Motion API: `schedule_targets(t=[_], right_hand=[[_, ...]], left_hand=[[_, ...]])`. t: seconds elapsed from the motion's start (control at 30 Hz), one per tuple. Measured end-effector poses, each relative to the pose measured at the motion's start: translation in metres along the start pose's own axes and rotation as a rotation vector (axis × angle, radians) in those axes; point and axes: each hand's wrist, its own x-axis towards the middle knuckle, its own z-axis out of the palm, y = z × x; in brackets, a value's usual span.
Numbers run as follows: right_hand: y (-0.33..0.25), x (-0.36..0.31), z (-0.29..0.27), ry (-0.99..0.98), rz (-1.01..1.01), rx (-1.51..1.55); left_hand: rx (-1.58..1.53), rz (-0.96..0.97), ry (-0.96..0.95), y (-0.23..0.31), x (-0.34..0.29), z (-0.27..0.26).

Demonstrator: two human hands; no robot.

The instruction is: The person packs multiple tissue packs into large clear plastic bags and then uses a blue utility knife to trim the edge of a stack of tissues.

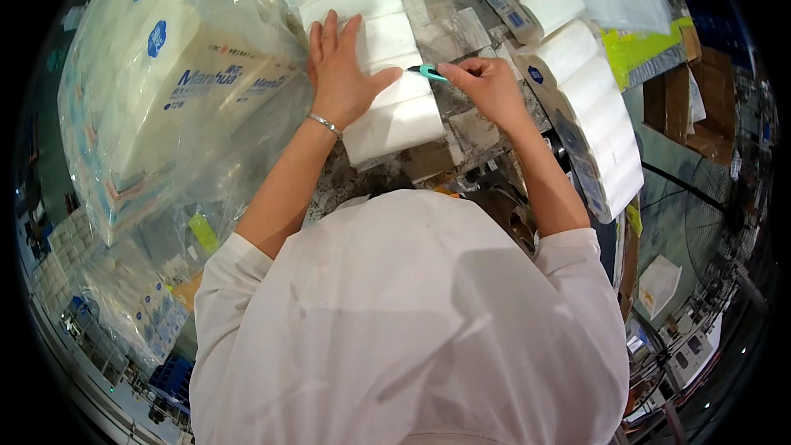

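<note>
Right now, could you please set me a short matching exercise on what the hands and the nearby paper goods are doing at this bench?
Things:
1. left hand
2. right hand
3. white tissue stack
4. clear plastic bag of tissue packs

States:
a. pinches a small teal cutter
b. lies under a flat palm on the worn table
c. stands at the person's left
d. presses flat, fingers spread

Pairs: 1-d, 2-a, 3-b, 4-c

Head view: worn fisheye camera, looking steeply down from above the person's chest.
Nearness: close over the worktable (pixel 461 128); rim probably too warped to judge.
</note>
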Motion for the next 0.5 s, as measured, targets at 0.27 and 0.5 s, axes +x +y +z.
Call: schedule_targets(t=[0.27,0.5], right_hand=[[0.029,-0.003,0.009,-0.152,0.335,0.975],[0.035,-0.012,-0.001,-0.031,0.319,0.904]], left_hand=[[0.186,0.18,0.064,0.02,-0.008,-0.01],[0.083,0.526,-0.269,0.021,0.018,-0.013]])
